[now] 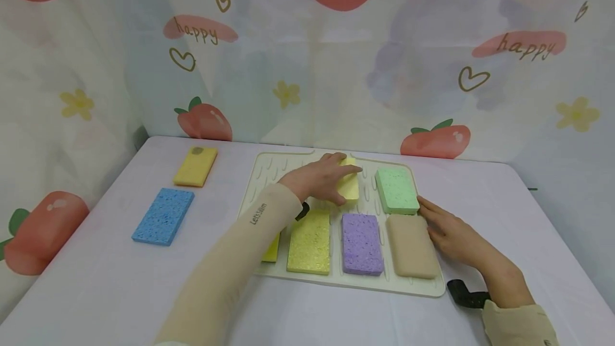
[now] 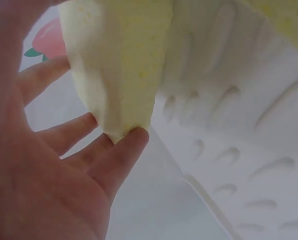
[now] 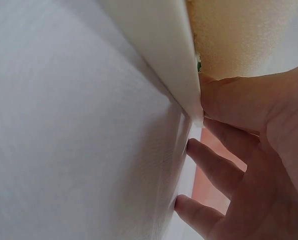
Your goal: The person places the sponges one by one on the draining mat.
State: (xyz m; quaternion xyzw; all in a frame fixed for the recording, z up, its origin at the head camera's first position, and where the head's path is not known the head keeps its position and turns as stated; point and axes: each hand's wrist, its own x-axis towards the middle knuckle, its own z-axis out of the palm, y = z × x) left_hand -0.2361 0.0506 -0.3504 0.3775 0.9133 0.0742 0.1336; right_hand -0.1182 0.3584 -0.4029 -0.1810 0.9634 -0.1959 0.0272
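My left hand (image 1: 323,179) reaches over the back of a cream ridged mat (image 1: 288,160) and grips a pale yellow sponge (image 1: 352,186) by its edges. In the left wrist view, the fingertips and that sponge (image 2: 121,60) show close up. At the mat's right edge, my right hand (image 1: 449,231) has its fingers extended, touching the rim beside a mint green sponge (image 1: 396,191) and a beige sponge (image 1: 413,246). A purple sponge (image 1: 362,244) and a yellow sponge (image 1: 309,242) lie in the front row. Another yellow sponge (image 1: 271,251) is mostly hidden by my left forearm.
Left of the mat, a blue sponge (image 1: 163,217) and a yellow sponge with a dark spot (image 1: 195,166) lie on the white-covered table (image 1: 96,282). A printed curtain (image 1: 317,68) hangs behind the table and along its sides.
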